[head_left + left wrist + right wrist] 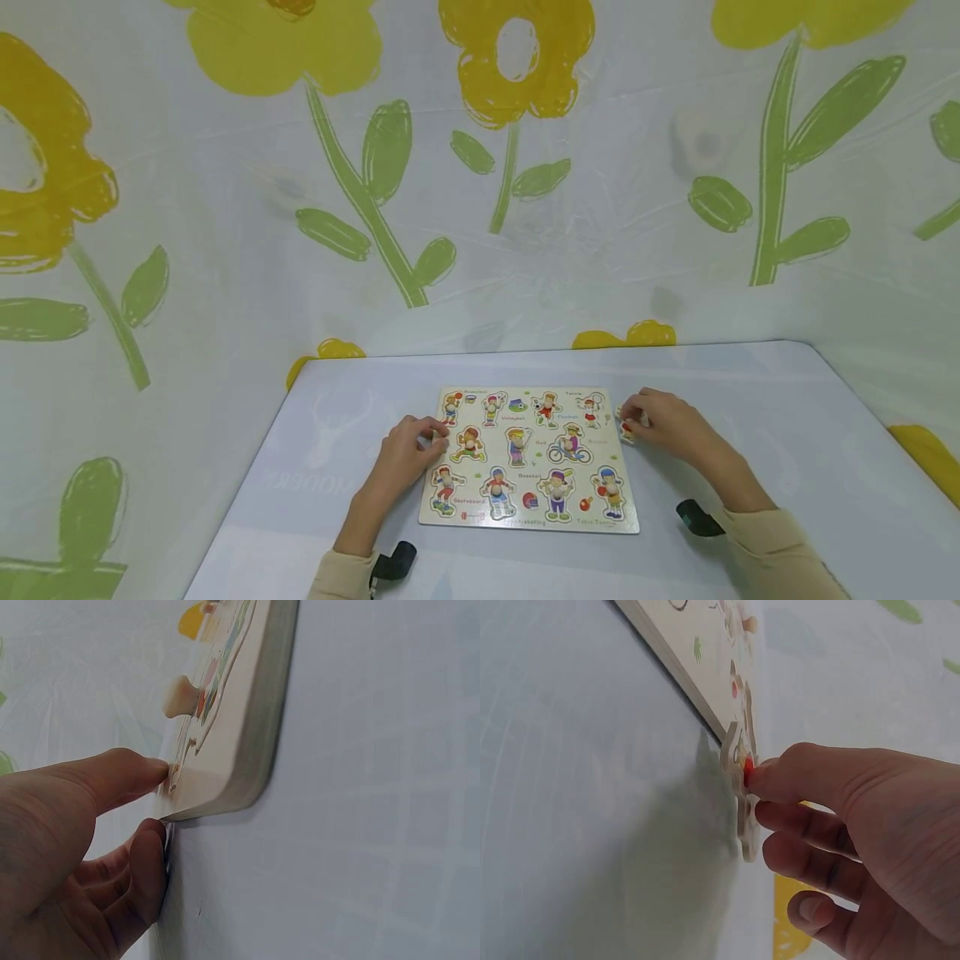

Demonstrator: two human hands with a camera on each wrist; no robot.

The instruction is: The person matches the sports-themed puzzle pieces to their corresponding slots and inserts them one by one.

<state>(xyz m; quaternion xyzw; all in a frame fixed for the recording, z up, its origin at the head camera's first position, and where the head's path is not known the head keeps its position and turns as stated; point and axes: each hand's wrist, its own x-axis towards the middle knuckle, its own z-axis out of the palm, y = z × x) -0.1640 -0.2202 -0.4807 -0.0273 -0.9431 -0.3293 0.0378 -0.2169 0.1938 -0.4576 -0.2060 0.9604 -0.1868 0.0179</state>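
Observation:
A wooden knob puzzle board (528,479) with painted sports figures lies flat on the table. My left hand (405,454) is at the board's left edge. In the left wrist view, the thumb (139,774) touches its top face near a corner, with curled fingers (146,862) against the edge below; a pale wooden knob (182,697) stands up beyond. Just past the board's right edge, my right hand (671,425) pinches a small cut-out puzzle piece (746,832) between thumb and forefinger. Red shows beside the thumb. The piece is tilted up close to the board's edge, its picture partly hidden.
The white table (360,400) carries faint printed lettering and reaches a flower-patterned cloth wall (600,275) at the back and sides. Black wrist-camera mounts (395,562) hang beneath both wrists, low above the table.

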